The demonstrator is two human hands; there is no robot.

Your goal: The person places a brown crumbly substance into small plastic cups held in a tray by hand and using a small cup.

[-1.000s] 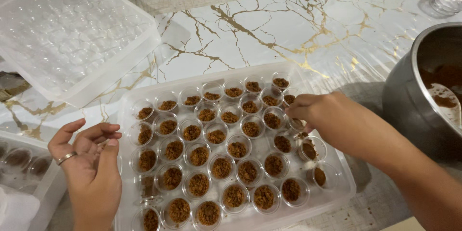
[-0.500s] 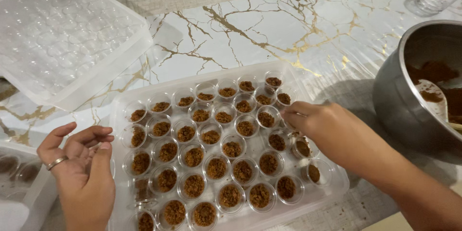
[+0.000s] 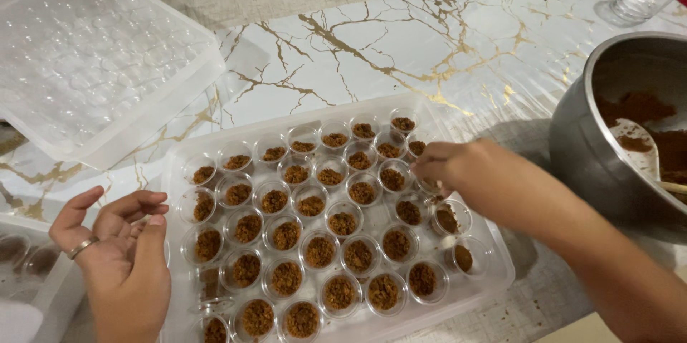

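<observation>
Left hand (image 3: 118, 261): positioned at the near left, back of the hand and wrist towards the viewer. Fingers (image 3: 136, 207) loosely curled and pointing right, thumb (image 3: 71, 216) raised apart from them on the far side. A thin silver band ring (image 3: 82, 246) sits on one finger. The hand grips nothing.

Right hand (image 3: 458, 171): extended from the near right, bare forearm (image 3: 608, 264) running diagonally towards the centre. Palm down, wrist straight. Fingertips bunched together and pointing down and left, in a pinch. Whether anything lies between them cannot be made out.
</observation>
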